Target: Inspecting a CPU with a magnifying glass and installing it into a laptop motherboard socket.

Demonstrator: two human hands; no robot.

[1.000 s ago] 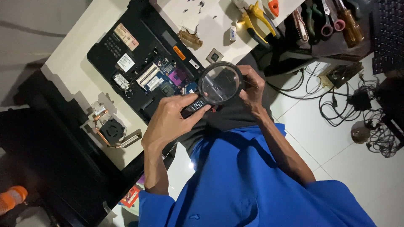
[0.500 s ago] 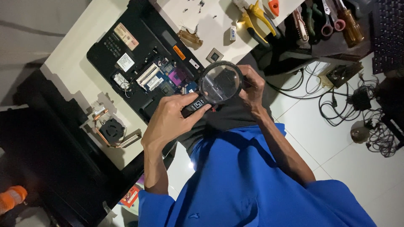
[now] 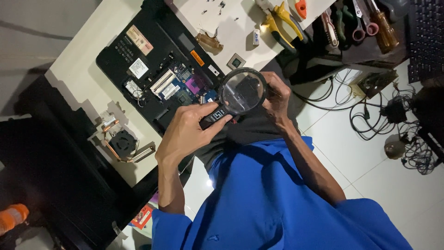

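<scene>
My left hand (image 3: 187,134) grips the black handle of a round magnifying glass (image 3: 241,91), held above my lap at the table's edge. My right hand (image 3: 277,97) is curled just right of the lens, its fingers tucked behind the rim. Whatever it holds is hidden; only a dark shape shows through the glass. Beyond the lens lies an opened black laptop base (image 3: 157,69) with its blue circuit board (image 3: 185,83) exposed on the white table (image 3: 78,74).
A copper heat pipe with a black fan (image 3: 121,141) lies left of the laptop. A small square chip (image 3: 236,60), loose screws, yellow pliers (image 3: 280,23) and screwdrivers (image 3: 381,25) sit farther along. Cables (image 3: 397,120) tangle on the white tiled floor at right.
</scene>
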